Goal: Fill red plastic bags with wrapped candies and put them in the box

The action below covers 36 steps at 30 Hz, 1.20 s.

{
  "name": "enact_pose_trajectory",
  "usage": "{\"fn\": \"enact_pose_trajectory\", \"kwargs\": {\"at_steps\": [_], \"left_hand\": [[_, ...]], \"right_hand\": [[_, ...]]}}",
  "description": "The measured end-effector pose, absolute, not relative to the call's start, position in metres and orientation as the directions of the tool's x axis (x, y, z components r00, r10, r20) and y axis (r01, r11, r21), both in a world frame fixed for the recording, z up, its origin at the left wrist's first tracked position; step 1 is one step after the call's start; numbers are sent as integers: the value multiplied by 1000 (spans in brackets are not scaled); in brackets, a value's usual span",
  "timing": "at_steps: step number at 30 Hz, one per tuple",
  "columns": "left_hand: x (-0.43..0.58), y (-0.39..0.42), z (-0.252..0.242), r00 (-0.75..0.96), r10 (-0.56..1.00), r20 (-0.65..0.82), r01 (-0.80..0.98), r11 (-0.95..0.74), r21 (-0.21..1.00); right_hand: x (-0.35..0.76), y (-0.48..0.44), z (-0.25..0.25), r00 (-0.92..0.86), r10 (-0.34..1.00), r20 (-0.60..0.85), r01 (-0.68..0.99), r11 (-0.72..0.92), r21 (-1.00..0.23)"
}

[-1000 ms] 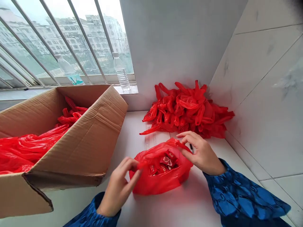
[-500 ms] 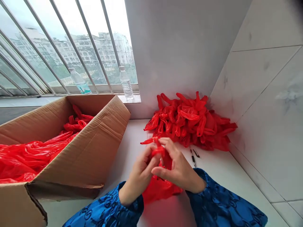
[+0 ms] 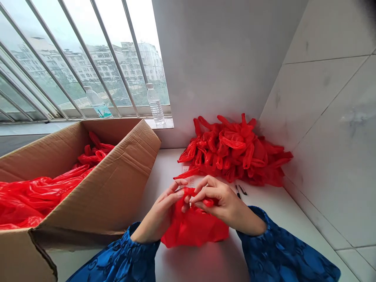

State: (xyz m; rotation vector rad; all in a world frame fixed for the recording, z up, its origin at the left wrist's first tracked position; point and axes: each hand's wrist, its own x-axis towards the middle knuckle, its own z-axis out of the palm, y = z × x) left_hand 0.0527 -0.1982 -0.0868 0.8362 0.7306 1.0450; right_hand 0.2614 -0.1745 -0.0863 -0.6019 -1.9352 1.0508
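A thin red plastic bag (image 3: 196,231) hangs between my two hands over the white table, its lower part spread out toward me. My left hand (image 3: 164,207) pinches the gathered top of the bag at its left side, thumb against the fingers. On the right side, my right hand (image 3: 220,199) is closed around another twisted part of the same bag, with a bit of red showing under its fingers. A small gap shows in the bag's top between the hands.
At left stands a big cardboard box (image 3: 117,184) holding more red bags (image 3: 47,196). Behind my hands lies a heap of knotted red bags (image 3: 235,149). Pens (image 3: 242,190) lie near it. Two plastic bottles, one clear (image 3: 155,105), one labelled (image 3: 98,103), stand on the windowsill.
My hands have moved apart, the left one leftward and the right one slightly rightward. The red bag's body is now spread wider below them.
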Motion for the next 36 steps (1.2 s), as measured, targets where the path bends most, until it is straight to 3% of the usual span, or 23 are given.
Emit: {"fn": "enact_pose_trajectory", "kwargs": {"at_steps": [3, 8, 11, 15, 19, 22, 25, 29, 33, 36], "left_hand": [[54, -200, -85, 357, 924, -136, -390, 280, 877], [57, -204, -92, 481, 851, -210, -252, 364, 897], [56, -208, -91, 398, 906, -148, -205, 245, 948], [55, -213, -89, 288, 957, -44, 10, 43, 999], [58, -216, -89, 247, 967, 57, 87, -81, 993], [53, -216, -92, 97, 992, 79, 47, -84, 995], [35, -213, -101, -100, 979, 179, 83, -171, 982], [6, -205, -129, -275, 897, 346, 345, -243, 907], [-2, -200, -149, -323, 894, 311, 405, -166, 899], [0, -207, -142, -237, 932, 274, 362, -177, 915]], "right_hand": [[259, -177, -90, -446, 710, 545, 228, 679, -698], [252, -182, -96, -405, 653, 640, 290, 756, -587], [258, -186, -96, -405, 610, 681, 402, 788, -466], [269, -192, -95, -421, 542, 727, 496, 809, -316], [272, -204, -97, -430, 507, 747, 463, 834, -300], [279, -219, -104, -359, 485, 797, 469, 832, -295], [299, -237, -119, -306, 560, 770, 476, 790, -386], [329, -261, -146, -314, 793, 522, 457, 609, -649], [346, -268, -156, -417, 882, 221, 371, 387, -844], [353, -253, -159, -487, 852, 194, 131, 291, -948]]}}
